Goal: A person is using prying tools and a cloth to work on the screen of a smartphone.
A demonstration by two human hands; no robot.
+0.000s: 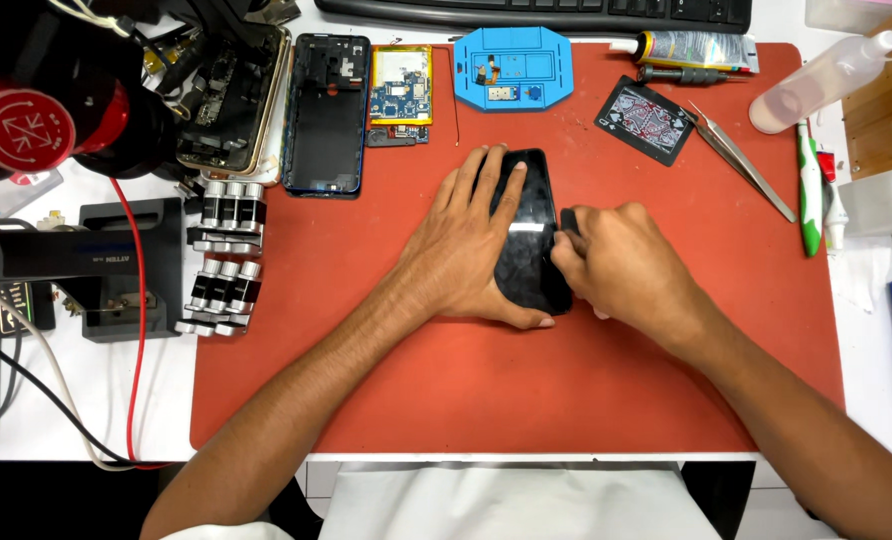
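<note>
The left hand (466, 245) lies flat, fingers spread, pinning a black phone (531, 235) to the red mat (366, 380), while the right hand's (621, 265) grip pinches a small dark tool (569, 220) at its edge.

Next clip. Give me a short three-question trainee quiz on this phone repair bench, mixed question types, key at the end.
1. True or false: the left hand lies flat on the black phone, pressing it to the red mat.
2. Which thing lies nearest the tweezers? A) playing card B) blue phone frame C) blue fixture tray
3. Fill in: the right hand meets the phone at its ____ edge, as seen by the head camera.

Key: 1 true; 2 A; 3 right. The right hand's fingers pinch a small dark piece against that edge; what the piece is cannot be told.
</note>
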